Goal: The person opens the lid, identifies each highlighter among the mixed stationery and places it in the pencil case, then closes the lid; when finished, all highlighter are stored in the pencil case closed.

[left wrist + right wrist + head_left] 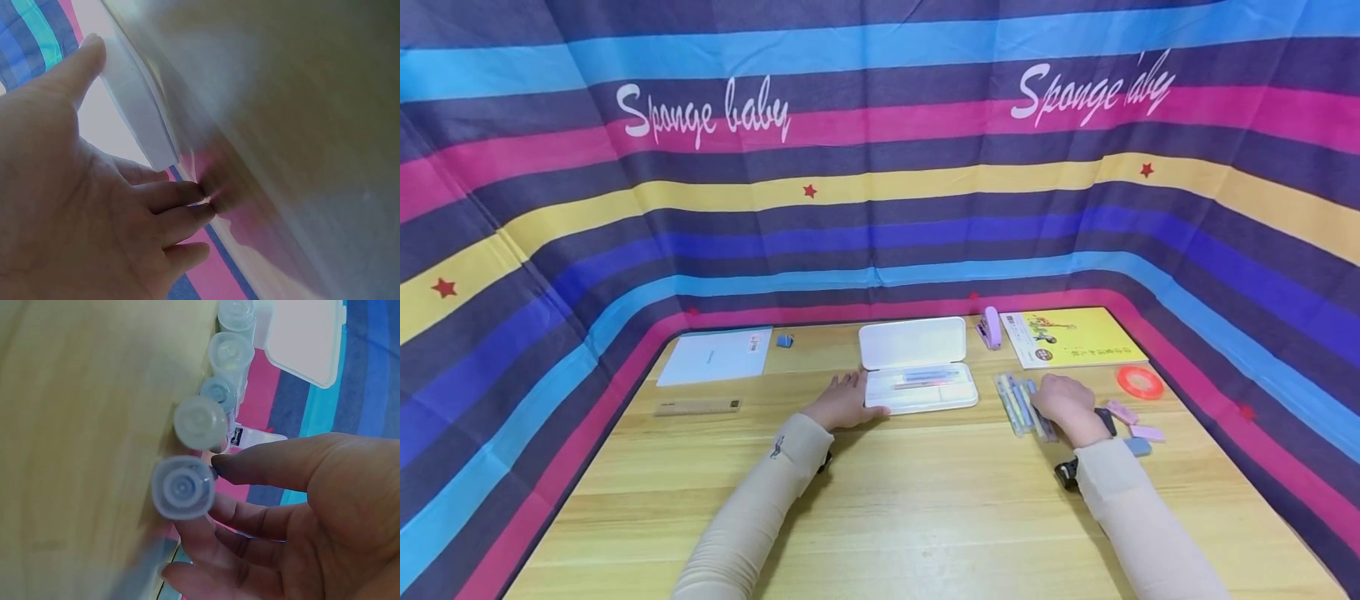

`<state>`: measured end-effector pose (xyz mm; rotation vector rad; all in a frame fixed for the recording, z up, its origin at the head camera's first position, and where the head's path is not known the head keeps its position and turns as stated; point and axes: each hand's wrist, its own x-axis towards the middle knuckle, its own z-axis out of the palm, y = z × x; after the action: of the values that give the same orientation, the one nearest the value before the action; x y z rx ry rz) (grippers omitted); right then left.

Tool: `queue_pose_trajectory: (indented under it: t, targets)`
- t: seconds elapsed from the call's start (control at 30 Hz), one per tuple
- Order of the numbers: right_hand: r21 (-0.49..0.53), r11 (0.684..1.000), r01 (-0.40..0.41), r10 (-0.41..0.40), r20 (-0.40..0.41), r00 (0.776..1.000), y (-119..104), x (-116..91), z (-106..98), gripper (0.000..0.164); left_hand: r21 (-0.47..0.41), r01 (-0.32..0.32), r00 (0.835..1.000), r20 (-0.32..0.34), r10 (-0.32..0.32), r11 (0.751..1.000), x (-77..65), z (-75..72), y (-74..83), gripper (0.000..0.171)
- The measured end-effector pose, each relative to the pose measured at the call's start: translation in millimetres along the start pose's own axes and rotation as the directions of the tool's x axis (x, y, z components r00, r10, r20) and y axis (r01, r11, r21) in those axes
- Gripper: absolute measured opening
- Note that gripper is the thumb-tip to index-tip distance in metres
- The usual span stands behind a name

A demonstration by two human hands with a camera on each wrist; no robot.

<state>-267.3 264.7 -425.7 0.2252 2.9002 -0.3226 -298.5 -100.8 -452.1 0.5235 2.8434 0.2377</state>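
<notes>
The end pen (183, 487), last in the row of pens (1019, 404) right of centre in the head frame, sits between the thumb and curved fingers of the right hand (1066, 398), which appear to pinch it; that wrist view is blurred, so I cannot tell how firmly. It looks like smooth plastic, so it should prove light, stiff and hardly fragile, a little slippery and apt to roll; mid-barrel, thumb opposing fingers, seems the best hold. Mid-frame, the white pencil case (912, 343), lid tipped back, is probably light enough to slide if nudged; the left hand (842, 402), fingers loosely extended, touches its near-left corner. Farther up the worktop (925, 500) stands a purple stapler (992, 327).
</notes>
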Motion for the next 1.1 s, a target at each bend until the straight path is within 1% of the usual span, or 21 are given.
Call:
queue_pose_trajectory:
  t: [0.3,0.47,0.57,0.7,0.83,1.1]
  targets:
    - [0.042,0.999,-0.018,0.018,-0.006,1.0,2.7,-3.7,0.7,0.03,0.0,-0.008,1.0,0.003,0.008,1.0,-0.4,1.1,-0.6,0.103]
    - [0.038,0.999,-0.01,0.011,-0.032,0.999,3.2,-3.6,-0.1,0.035,-0.009,-0.01,1.0,-0.009,0.01,1.0,-1.6,0.5,-0.3,0.103]
    - [0.055,0.998,-0.021,0.023,-0.043,0.999,3.5,-2.6,-0.6,0.039,-0.017,-0.011,1.0,-0.009,0.011,1.0,-1.8,-0.2,-0.3,0.103]
    - [0.086,0.995,-0.042,0.048,-0.064,0.997,4.3,-1.2,-0.5,0.036,-0.02,-0.01,1.0,-0.005,0.01,1.0,-1.8,-0.2,-0.3,0.103]
    - [0.103,0.994,-0.036,0.045,-0.088,0.995,5.5,-0.6,-1.1,0.038,-0.013,-0.007,1.0,-0.001,0.007,1.0,-1.2,0.7,-0.7,0.102]
    - [0.158,0.987,-0.031,0.043,-0.068,0.997,8.1,-2.6,-3.2,0.041,-0.018,0.0,1.0,-0.002,0.0,1.0,-0.9,0.6,-0.5,0.102]
